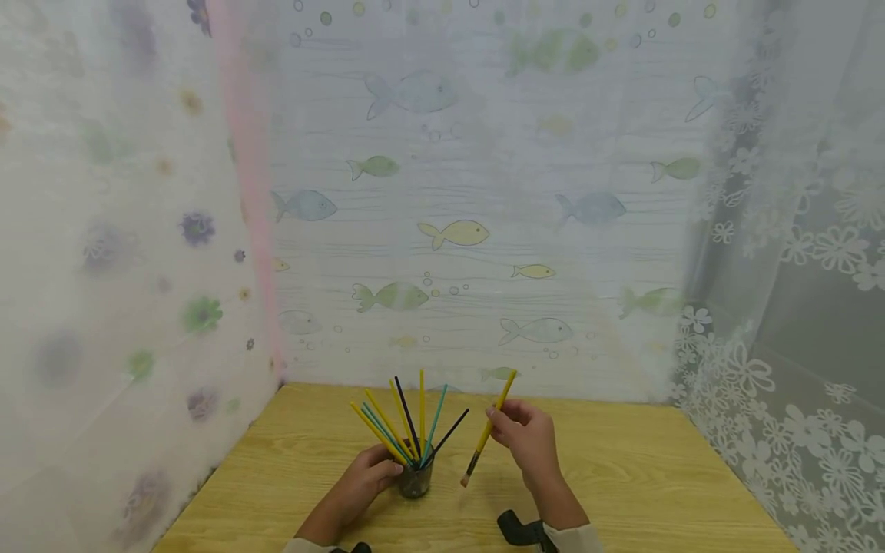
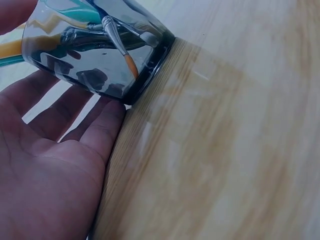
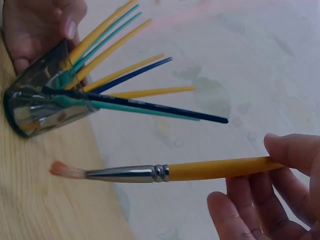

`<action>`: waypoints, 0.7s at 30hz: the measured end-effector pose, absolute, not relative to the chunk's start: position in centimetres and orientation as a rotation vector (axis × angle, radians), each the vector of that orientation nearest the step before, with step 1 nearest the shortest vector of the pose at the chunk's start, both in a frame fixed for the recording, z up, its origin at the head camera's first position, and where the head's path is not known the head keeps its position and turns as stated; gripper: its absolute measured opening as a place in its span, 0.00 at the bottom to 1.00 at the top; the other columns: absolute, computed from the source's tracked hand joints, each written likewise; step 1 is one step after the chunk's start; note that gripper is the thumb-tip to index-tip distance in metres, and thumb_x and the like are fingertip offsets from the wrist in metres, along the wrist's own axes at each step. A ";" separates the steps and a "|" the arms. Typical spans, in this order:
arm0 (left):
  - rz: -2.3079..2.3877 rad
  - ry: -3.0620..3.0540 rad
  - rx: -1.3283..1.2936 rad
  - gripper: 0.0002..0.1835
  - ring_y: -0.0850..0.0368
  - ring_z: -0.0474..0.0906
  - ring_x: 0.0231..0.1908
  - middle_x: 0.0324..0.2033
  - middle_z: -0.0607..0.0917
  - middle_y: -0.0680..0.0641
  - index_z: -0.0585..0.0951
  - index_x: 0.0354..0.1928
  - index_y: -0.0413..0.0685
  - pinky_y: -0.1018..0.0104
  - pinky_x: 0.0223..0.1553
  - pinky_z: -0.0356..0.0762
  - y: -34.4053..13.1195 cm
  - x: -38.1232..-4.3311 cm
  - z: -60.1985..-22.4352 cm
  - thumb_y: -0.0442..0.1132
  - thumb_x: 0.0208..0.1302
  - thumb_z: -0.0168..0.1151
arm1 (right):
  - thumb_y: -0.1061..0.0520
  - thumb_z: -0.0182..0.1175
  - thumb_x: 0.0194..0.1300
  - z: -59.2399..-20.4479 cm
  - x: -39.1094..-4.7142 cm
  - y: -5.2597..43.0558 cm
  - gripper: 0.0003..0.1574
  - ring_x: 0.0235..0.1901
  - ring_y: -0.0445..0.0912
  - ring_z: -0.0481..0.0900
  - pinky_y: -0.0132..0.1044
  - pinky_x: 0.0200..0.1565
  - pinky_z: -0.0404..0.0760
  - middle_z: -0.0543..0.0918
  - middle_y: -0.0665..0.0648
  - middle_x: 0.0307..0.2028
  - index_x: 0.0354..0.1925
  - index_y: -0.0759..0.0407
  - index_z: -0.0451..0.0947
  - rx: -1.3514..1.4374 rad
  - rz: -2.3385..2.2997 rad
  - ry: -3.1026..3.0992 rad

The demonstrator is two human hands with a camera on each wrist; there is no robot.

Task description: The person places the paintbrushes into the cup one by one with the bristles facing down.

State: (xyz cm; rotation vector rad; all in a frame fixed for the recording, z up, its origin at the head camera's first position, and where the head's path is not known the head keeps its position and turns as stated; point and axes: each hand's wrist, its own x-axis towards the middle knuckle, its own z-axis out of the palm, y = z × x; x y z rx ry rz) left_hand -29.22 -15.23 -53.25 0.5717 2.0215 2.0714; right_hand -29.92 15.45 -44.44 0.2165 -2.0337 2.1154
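A clear dark-tinted glass cup [image 1: 415, 484] stands on the wooden table, holding several paintbrushes with yellow, teal and dark blue handles [image 3: 130, 75], bristles down. My left hand [image 1: 365, 480] holds the cup from its left side, thumb toward me and fingers around the far side. To the right of the cup, my right hand [image 1: 532, 442] pinches a yellow-handled paintbrush [image 3: 205, 169] between thumb and fingers. That brush tilts, its pale brown bristles [image 3: 65, 170] pointing down toward the cup side, above the table. Through the glass, an orange-tipped brush [image 2: 120, 47] shows near the bottom.
The light wood-grain table [image 1: 622, 476] is bounded by a fish-printed curtain [image 1: 456, 307] behind, a flower-printed curtain [image 1: 124, 307] at left and a white lace-patterned curtain [image 1: 816, 430] at right. A black strap-like device [image 1: 518, 530] sits by the right wrist.
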 end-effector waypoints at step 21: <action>1.959 2.218 0.550 0.26 0.51 0.77 0.63 0.64 0.80 0.39 0.73 0.70 0.39 0.60 0.63 0.78 -15.6 -29.7 -53.5 0.41 0.74 0.61 | 0.60 0.75 0.62 -44.0 -29.3 12.7 0.18 0.44 0.54 0.88 0.46 0.46 0.89 0.85 0.65 0.45 0.48 0.67 0.83 0.341 2.253 -1.701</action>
